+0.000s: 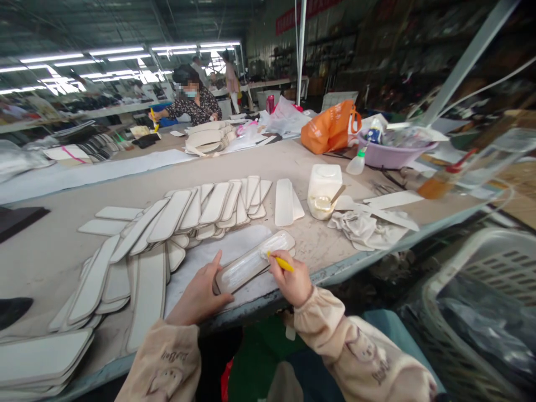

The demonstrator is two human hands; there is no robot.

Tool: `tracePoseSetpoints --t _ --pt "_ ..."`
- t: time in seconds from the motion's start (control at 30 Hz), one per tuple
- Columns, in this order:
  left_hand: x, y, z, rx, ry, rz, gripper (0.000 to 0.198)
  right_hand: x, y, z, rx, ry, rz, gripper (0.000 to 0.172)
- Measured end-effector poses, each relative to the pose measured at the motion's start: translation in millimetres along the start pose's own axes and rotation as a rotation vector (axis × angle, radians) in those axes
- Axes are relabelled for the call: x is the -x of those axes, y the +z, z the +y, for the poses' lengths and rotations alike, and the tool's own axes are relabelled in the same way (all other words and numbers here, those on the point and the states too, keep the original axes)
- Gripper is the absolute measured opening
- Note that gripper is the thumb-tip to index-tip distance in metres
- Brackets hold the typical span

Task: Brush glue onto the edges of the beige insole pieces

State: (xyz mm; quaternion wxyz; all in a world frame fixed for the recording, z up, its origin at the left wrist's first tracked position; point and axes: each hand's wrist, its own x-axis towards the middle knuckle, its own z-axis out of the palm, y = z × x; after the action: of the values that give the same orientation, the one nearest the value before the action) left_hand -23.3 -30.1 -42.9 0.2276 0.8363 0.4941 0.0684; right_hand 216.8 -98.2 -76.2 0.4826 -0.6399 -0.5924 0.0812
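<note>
My left hand [205, 293] grips the near left end of a long, rounded-end panel [247, 265], thumb along the near edge and fingers at the far edge. White, wet-looking paste coats the panel's upper face. In my right hand [293, 279] is a yellow-handled brush [285, 263], its whitened tip touching the paste towards the panel's right end. White paper [234, 243] lies beneath the panel. To the left, similar pale panels [176, 215] overlap in rows. A white plastic container [325, 181] with a cut-out side holds paste and a flat stick [338, 194].
A crumpled cloth [362, 229] and paper strips [393, 200] lie right of the container. Behind are an orange bag [329, 128], a purple basin [397, 153] and a small bottle [357, 162]. A plastic basket [481, 240] stands beyond the table's edge. A co-worker [195, 100] sits across.
</note>
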Motion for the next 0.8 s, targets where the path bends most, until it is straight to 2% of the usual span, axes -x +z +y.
tracePoseSetpoints --t 0.07,0.13,0.23,0.33,0.43,0.67,0.8 --pt "-0.2 0.0 1.6 0.008 -0.01 -0.003 0.105 4.2 6.0 -11.0 -0.073 -0.042 -0.044 0.023" --pt "0.2 -0.2 3.1 0.019 -0.012 -0.009 0.108 3.6 7.2 -16.0 -0.11 -0.038 -0.033 0.023" --pt "1.3 -0.7 4.4 0.027 -0.02 -0.011 0.109 -2.9 4.7 -12.6 -0.087 0.01 0.036 0.024" --pt "2.0 -0.6 4.3 0.033 -0.025 -0.012 0.109 -5.2 6.9 -7.9 0.002 -0.006 0.047 0.024" --pt "1.3 0.7 2.4 0.035 -0.012 -0.015 0.111 3.3 16.9 -13.7 0.017 -0.081 0.001 0.023" --pt "1.3 5.4 -5.2 0.048 0.038 0.03 0.108 31.4 38.4 -47.8 -0.18 -0.19 -0.183 0.019" --pt "2.3 3.2 -3.0 0.065 0.033 0.023 0.111 25.7 31.9 -40.5 -0.157 -0.149 -0.15 0.02"
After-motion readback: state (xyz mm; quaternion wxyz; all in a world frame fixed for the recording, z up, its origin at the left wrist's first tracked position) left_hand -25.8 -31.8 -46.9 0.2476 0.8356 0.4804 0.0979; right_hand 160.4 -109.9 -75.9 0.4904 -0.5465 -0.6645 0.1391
